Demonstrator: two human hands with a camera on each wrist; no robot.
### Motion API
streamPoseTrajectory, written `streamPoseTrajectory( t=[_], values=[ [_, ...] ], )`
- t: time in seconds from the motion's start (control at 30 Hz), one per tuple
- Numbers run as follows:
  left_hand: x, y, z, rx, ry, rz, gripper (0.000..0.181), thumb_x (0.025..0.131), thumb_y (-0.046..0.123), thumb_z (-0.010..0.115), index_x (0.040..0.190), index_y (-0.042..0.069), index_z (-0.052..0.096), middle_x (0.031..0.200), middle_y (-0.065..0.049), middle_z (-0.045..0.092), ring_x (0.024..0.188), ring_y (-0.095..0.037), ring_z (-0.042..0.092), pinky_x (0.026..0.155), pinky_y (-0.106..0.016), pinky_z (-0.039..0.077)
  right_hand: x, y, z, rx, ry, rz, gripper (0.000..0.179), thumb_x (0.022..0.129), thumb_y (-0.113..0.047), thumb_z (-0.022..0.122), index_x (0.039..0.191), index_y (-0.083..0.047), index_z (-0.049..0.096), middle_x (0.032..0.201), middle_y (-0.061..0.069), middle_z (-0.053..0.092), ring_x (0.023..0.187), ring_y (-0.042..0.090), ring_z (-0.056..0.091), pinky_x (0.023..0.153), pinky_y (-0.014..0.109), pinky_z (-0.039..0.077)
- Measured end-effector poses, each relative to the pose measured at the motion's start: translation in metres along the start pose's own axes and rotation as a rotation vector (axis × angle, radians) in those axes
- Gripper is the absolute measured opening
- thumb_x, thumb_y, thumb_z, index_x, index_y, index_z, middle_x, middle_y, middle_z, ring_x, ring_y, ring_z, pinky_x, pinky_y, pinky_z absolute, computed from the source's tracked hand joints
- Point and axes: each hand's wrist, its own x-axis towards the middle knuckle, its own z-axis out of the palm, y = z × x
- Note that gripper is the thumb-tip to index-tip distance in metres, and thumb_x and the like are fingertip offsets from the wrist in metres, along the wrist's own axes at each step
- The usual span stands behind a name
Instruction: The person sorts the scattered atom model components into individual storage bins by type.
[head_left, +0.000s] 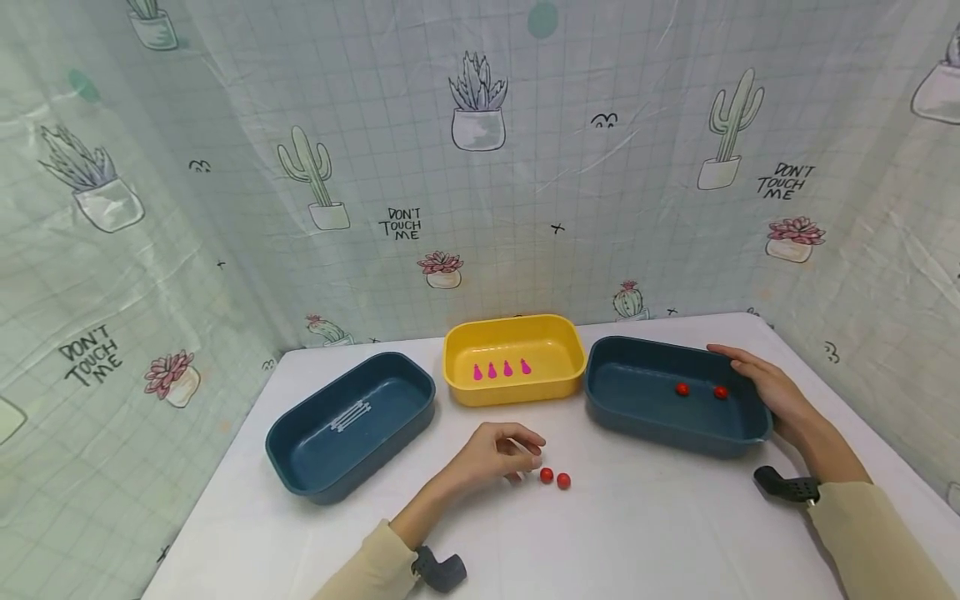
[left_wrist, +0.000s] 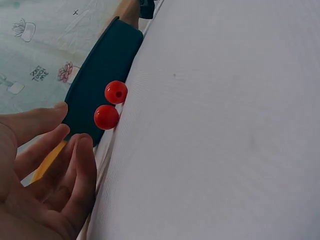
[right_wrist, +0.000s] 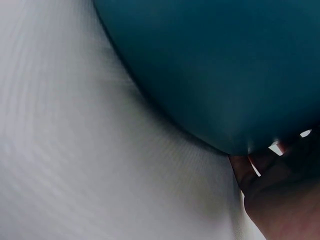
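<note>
Two red beads (head_left: 555, 478) lie side by side on the white table; in the left wrist view one bead (left_wrist: 116, 92) shows a hole. My left hand (head_left: 495, 452) is just left of them, its fingers loosely bent, with a gap between thumb and fingertips and nothing visible held. At the right, my right hand (head_left: 774, 392) grips the far right corner of a dark blue tray (head_left: 675, 427), fingers at its rim. Two more red beads (head_left: 701, 391) lie inside that tray. The right wrist view shows the tray's outer wall (right_wrist: 215, 70), with the fingers partly hidden in shadow.
A yellow tray (head_left: 517, 392) at the back middle holds several small pink pieces (head_left: 507, 368). Another dark blue tray (head_left: 352, 462), on the left, contains several thin white sticks (head_left: 350, 416). A patterned cloth (head_left: 525, 192) hangs behind and beside the table (head_left: 600, 533).
</note>
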Motion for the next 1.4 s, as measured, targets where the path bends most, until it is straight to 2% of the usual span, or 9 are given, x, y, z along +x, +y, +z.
streamPoseTrajectory(
  t=[0.2, 0.4, 0.57, 0.87, 1.4],
  values=[
    [-0.001, -0.004, 0.004, 0.013, 0.011, -0.011, 0.027, 0.094, 0.018, 0.076, 0.119, 0.012, 0.076, 0.103, -0.002, 0.076, 0.077, -0.014, 0.067, 0.063, -0.024, 0.059, -0.002, -0.001, 0.000, 0.007, -0.002, -0.014, 0.054, 0.113, -0.044, 0.027, 0.165, -0.027, 0.027, 0.176, 0.006, 0.010, 0.158, 0.044, 0.007, 0.124, 0.070, 0.010],
    [-0.002, -0.008, 0.004, 0.023, 0.013, 0.008, 0.027, 0.093, 0.016, 0.076, 0.119, 0.013, 0.076, 0.101, -0.001, 0.076, 0.074, -0.012, 0.066, 0.061, -0.022, 0.057, -0.003, -0.001, 0.001, 0.010, 0.001, -0.021, 0.055, 0.113, -0.045, 0.026, 0.165, -0.027, 0.028, 0.176, 0.005, 0.010, 0.158, 0.044, 0.007, 0.124, 0.071, 0.009],
    [-0.002, -0.011, 0.004, 0.064, 0.017, 0.014, 0.029, 0.088, 0.018, 0.082, 0.117, 0.016, 0.077, 0.100, 0.000, 0.076, 0.074, -0.010, 0.062, 0.060, -0.020, 0.055, -0.001, -0.001, 0.000, 0.001, 0.004, -0.016, 0.054, 0.113, -0.044, 0.027, 0.165, -0.028, 0.028, 0.176, 0.006, 0.011, 0.158, 0.044, 0.008, 0.124, 0.071, 0.010],
    [-0.001, -0.019, 0.004, 0.163, 0.004, 0.093, 0.033, 0.085, 0.019, 0.086, 0.117, 0.016, 0.078, 0.102, 0.001, 0.078, 0.069, -0.003, 0.062, 0.059, -0.015, 0.048, -0.002, 0.000, 0.001, 0.003, 0.014, -0.003, 0.053, 0.113, -0.043, 0.027, 0.165, -0.027, 0.028, 0.175, 0.011, 0.008, 0.158, 0.047, 0.004, 0.123, 0.073, 0.007],
    [-0.001, -0.017, 0.007, 0.214, 0.020, 0.132, 0.023, 0.082, 0.017, 0.088, 0.105, 0.021, 0.081, 0.098, 0.001, 0.077, 0.074, -0.003, 0.062, 0.068, -0.015, 0.047, -0.001, 0.002, -0.001, 0.006, 0.004, -0.006, 0.054, 0.113, -0.044, 0.026, 0.165, -0.027, 0.027, 0.176, 0.009, 0.008, 0.158, 0.046, 0.006, 0.123, 0.073, 0.008]
  ],
)
